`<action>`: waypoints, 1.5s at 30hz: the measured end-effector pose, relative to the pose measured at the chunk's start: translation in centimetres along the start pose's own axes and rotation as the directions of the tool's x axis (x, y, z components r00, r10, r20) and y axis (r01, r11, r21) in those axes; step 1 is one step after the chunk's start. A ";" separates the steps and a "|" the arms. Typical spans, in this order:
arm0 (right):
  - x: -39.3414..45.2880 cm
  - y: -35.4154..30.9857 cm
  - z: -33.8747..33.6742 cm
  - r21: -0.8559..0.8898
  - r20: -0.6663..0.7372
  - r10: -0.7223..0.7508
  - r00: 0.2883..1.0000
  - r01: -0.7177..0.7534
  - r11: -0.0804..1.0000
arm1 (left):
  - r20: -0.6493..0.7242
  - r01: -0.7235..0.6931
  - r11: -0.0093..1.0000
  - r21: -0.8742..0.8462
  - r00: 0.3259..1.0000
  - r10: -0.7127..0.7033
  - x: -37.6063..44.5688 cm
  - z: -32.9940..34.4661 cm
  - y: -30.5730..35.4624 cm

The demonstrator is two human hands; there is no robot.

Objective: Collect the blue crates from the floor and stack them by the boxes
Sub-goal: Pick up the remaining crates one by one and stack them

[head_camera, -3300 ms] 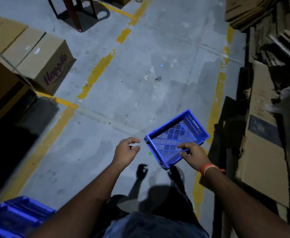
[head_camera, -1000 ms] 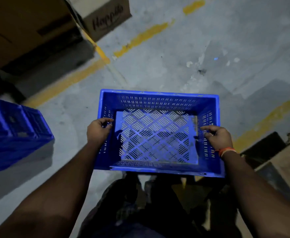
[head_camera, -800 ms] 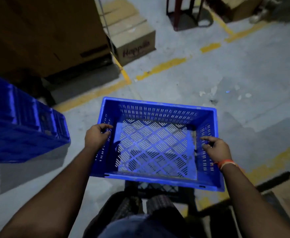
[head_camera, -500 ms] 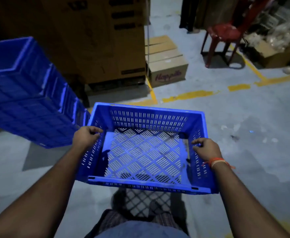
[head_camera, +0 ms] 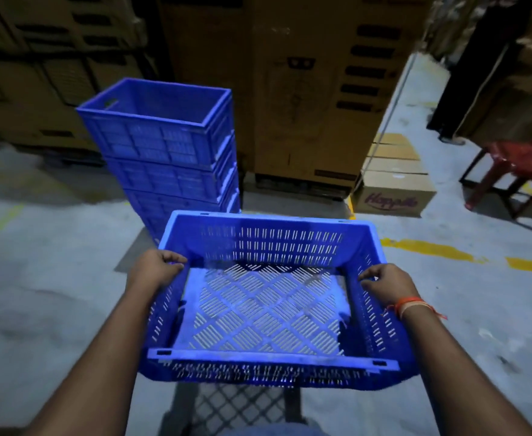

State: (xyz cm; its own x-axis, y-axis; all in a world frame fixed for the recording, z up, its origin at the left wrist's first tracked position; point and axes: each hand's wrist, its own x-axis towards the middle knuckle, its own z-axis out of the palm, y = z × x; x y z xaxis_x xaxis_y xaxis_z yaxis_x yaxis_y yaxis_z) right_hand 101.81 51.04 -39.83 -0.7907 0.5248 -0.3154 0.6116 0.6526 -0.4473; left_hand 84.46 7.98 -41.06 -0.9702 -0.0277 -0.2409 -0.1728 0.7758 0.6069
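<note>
Both hands' fingers curled over blue crate (head_camera: 267, 313) side rims, left hand (head_camera: 154, 267), right hand (head_camera: 385, 283), crate stack (head_camera: 164, 152) ahead

held crate (head_camera: 267, 297) before crate stack (head_camera: 167, 152), boxes (head_camera: 315, 89) behind

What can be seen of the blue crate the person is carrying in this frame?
The blue slotted plastic crate is rectangular, open-topped and empty. Its walls are pierced with rows of narrow vertical slots and its base is a diagonal lattice; small rectangular notches mark the near rim corners. It is held roughly level above the grey concrete floor, long side toward the camera. The left hand has a grip on the left rim and the right hand on the right rim. Nothing else touches it.
</note>
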 end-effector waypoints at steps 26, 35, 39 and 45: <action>11.9 -44.2 -3.5 0.129 0.040 -0.334 0.942 0.327 0.936 | -0.073 -0.048 0.995 0.092 0.996 0.055 26.8 -39.3 3.0; 23.3 -55.7 -8.7 0.016 -0.055 -0.364 0.930 0.365 0.931 | -0.116 -0.069 0.995 0.067 0.990 0.076 40.4 -44.5 9.6; 28.7 -59.7 -9.5 -0.017 -0.066 -0.340 0.938 0.340 0.940 | -0.106 -0.063 0.997 0.053 0.992 0.069 47.5 -44.1 10.4; 36.3 -65.1 -8.7 -0.046 -0.133 -0.246 0.960 0.242 0.969 | -0.068 -0.087 0.995 0.051 0.994 0.091 59.3 -42.1 11.1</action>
State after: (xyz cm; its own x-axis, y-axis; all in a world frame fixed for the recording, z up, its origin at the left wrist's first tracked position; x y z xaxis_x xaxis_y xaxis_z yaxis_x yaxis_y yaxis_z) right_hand 33.60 32.38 -14.83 -0.9056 0.4162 -0.0815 0.4031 0.7847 -0.4709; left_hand 17.89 -11.62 -16.72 -0.9912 0.0000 -0.1326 -0.0784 0.8066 0.5859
